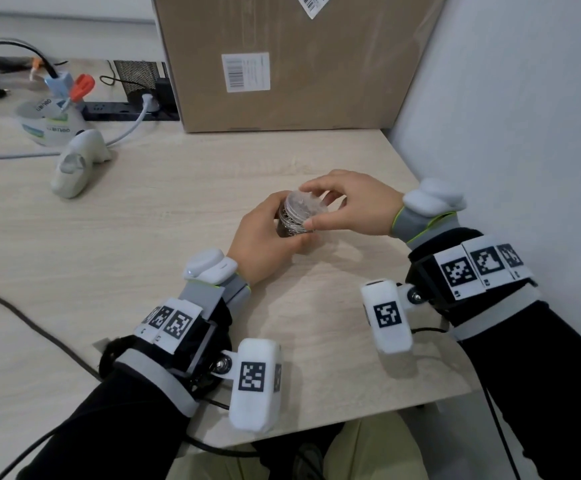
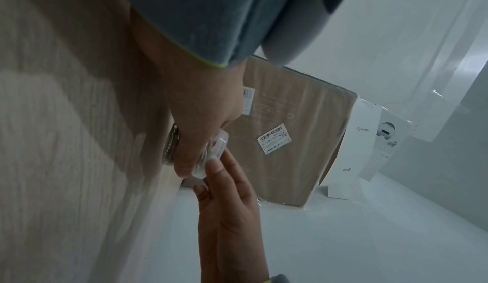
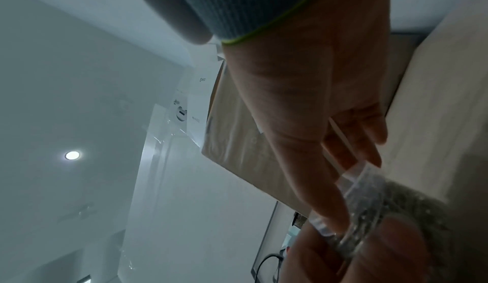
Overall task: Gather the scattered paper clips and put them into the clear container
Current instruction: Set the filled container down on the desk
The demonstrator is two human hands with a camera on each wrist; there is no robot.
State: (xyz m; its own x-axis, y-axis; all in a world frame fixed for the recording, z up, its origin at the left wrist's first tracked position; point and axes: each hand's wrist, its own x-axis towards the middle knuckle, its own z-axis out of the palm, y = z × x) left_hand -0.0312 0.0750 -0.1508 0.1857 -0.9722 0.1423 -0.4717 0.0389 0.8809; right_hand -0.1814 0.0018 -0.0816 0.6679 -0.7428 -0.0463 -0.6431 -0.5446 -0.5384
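Observation:
A small clear container (image 1: 299,227) full of silvery paper clips (image 1: 291,216) stands on the light wooden desk (image 1: 143,237). My left hand (image 1: 292,220) grips its body from the left, thumb in front. My right hand (image 1: 311,206) pinches the clear round lid (image 1: 297,201) on top of the container, fingers curled around its rim. In the left wrist view the lid (image 2: 221,143) shows beside my left hand's fingers (image 2: 185,162). The right wrist view shows the lid (image 3: 351,183) under my right hand's fingers (image 3: 324,193). I see no loose clips on the desk.
A big cardboard box (image 1: 282,64) stands at the back, and a white wall (image 1: 507,98) closes the right side. At the left lie a white handheld device (image 1: 77,161), a stationery tub (image 1: 50,119), a power strip (image 1: 126,110) and a dark cable (image 1: 22,323).

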